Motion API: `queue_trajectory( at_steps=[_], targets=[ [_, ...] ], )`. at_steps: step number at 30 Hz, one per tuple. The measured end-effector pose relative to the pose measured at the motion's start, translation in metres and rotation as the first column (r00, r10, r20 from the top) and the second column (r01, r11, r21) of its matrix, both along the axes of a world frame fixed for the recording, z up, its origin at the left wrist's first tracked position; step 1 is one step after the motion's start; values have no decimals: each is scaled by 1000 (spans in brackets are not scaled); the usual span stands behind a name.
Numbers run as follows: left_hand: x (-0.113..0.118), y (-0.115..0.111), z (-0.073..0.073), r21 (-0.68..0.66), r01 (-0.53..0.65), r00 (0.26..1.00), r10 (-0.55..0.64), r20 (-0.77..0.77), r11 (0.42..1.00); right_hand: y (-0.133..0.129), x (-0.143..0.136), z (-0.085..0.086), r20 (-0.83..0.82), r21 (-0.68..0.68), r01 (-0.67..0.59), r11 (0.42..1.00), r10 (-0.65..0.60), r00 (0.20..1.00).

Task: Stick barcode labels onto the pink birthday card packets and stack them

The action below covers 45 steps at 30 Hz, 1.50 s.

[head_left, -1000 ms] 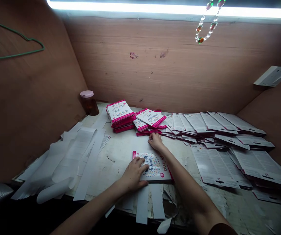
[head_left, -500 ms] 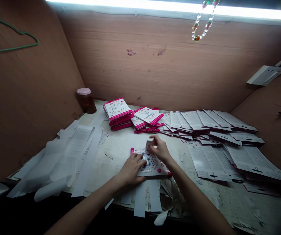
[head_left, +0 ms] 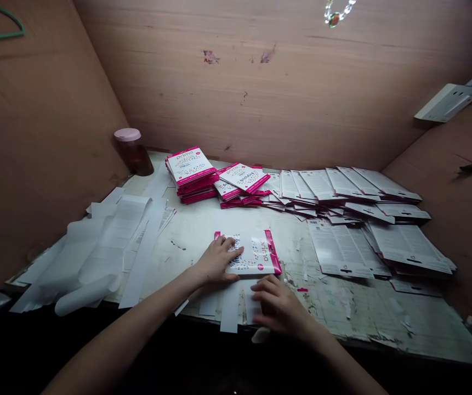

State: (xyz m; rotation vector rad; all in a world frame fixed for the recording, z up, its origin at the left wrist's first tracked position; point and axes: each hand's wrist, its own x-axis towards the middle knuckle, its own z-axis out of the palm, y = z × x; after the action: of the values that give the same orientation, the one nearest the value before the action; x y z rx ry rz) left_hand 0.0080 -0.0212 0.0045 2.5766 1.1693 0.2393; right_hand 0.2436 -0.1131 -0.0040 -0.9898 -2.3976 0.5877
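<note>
A flat white packet [head_left: 266, 255] with pink ends, coloured dots and printed lettering lies crosswise near the front of the table. My left hand [head_left: 218, 260] rests on its left part, fingers spread and pressing down, nothing gripped. Just below the packet's front edge is my right hand [head_left: 279, 302], slightly blurred, over white paper strips [head_left: 229, 312] that stick out past the table's edge. Its thumb and fingers look apart, and no held thing shows between them. A pale band [head_left: 257, 249] crosses the packet's printed face.
Pink-edged packets [head_left: 190, 167] are stacked at the back. Overlapping packets [head_left: 338, 247], backs up, cover the right side. Loose white paper sheets [head_left: 91, 247] lie left, near a lidded jar [head_left: 132, 153]. A small pink scrap [head_left: 302, 289] sits right of my right hand.
My right hand, earlier pinching a small white piece above the packet, has come down towards me to the strips. My left hand stays on the packet. The view has tilted downward.
</note>
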Motion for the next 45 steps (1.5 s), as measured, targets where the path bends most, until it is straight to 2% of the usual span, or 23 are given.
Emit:
queue_trajectory(
  at_steps=[3, 5, 8, 10, 13, 15, 17, 20, 24, 32, 38, 42, 44, 45],
  targets=[
    [0, -1, -2, -19, -30, 999, 31, 30, 999, -22, 6, 4, 151, 81, -20, 997, 7, 989],
    [0, -1, -2, -37, -26, 999, 28, 30, 999, -27, 4, 4, 172, 149, -33, 988, 7, 985],
    [2, 0, -1, -71, 8, 1000, -9, -13, 997, -17, -2, 8, 129, 221, -92, 971, 64, 990],
    [2, 1, -2, -81, 18, 999, -21, -34, 997, 2, -5, 14, 32, 229, -56, 972, 50, 998],
    [2, 2, -4, -67, 21, 1000, -22, -12, 998, 44, -9, 19, -146, 98, 146, 984, -131, 981],
    [2, 3, -5, -45, 33, 999, -33, 9, 998, 73, -14, 16, -177, -46, 258, 965, -262, 949],
    [2, 5, -6, -27, 60, 998, -59, 16, 998, 96, -19, 7, -160, -150, 312, 938, -335, 929],
    [2, 9, -5, -59, 126, 992, -125, 28, 990, 110, -24, -11, -154, -208, 345, 915, -379, 913],
    [1, 11, -4, -131, 142, 987, -132, 87, 981, 108, -23, -23, -175, -233, 352, 907, -395, 902],
    [1, 9, -8, -147, 104, 982, -79, 170, 984, 109, -23, -24, -197, -246, 360, 900, -410, 891],
    [0, 12, -7, -125, 176, 978, -158, 140, 976, 115, -26, -29, -210, -228, 445, 866, -489, 846],
    [1, 13, -7, -94, 203, 975, -193, 109, 975, 105, -42, -12, -279, -167, 526, 834, -552, 786],
    [2, 14, -7, -80, 181, 980, -173, 95, 980, 87, -65, 5, -370, -52, 447, 893, -433, 822],
    [3, 15, -8, -73, 158, 985, -151, 84, 985, 76, -79, 15, -404, 28, 338, 941, -298, 865]
  ],
)
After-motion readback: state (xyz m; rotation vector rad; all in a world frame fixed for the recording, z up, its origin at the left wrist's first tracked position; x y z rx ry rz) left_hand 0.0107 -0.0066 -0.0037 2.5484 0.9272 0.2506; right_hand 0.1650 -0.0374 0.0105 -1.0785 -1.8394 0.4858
